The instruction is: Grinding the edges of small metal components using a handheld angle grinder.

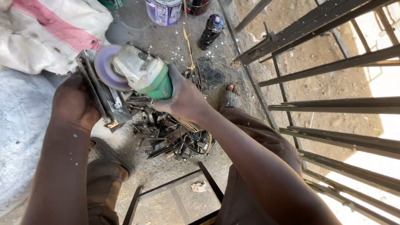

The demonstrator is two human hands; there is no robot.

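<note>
My right hand [183, 98] grips the green body of an angle grinder [139, 71]. Its purple-grey disc [107, 68] faces left and sits against a short piece of dark metal channel [104, 98]. My left hand [75, 102] holds that metal piece from the left side, fingers wrapped behind it. Both hands hover above a pile of black metal offcuts [171, 133] on the concrete floor.
A dark metal gate frame [333, 64] slants across the right side. A white and red sack [50, 29] lies at top left. A paint can [163, 11] and a dark bottle [210, 30] stand at the top. A black square frame [175, 187] lies below, near my sandalled foot [228, 96].
</note>
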